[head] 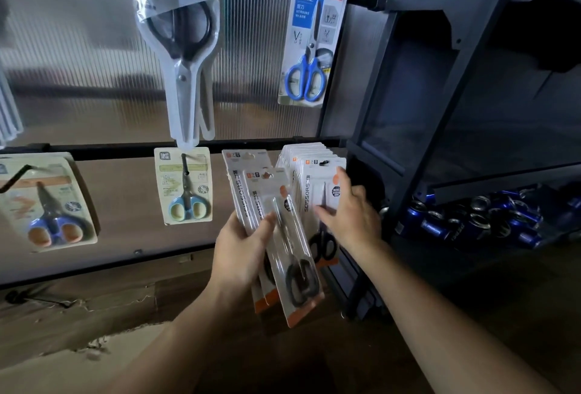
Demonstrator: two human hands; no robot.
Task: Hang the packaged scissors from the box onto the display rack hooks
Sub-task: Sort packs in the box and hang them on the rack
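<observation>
My left hand (242,246) grips a small fan of packs (295,268), thumb across the front one. My right hand (352,217) lies spread and flat on the stack (311,179) hanging from the lower-right hook (323,162), holding nothing. To do this well, I'd press that stack back to bare the hook's tip. Then I'd take the front pack from the fan by its top edge, line its hole up with the tip and slide it on squarely, one at a time, so none snags.
</observation>
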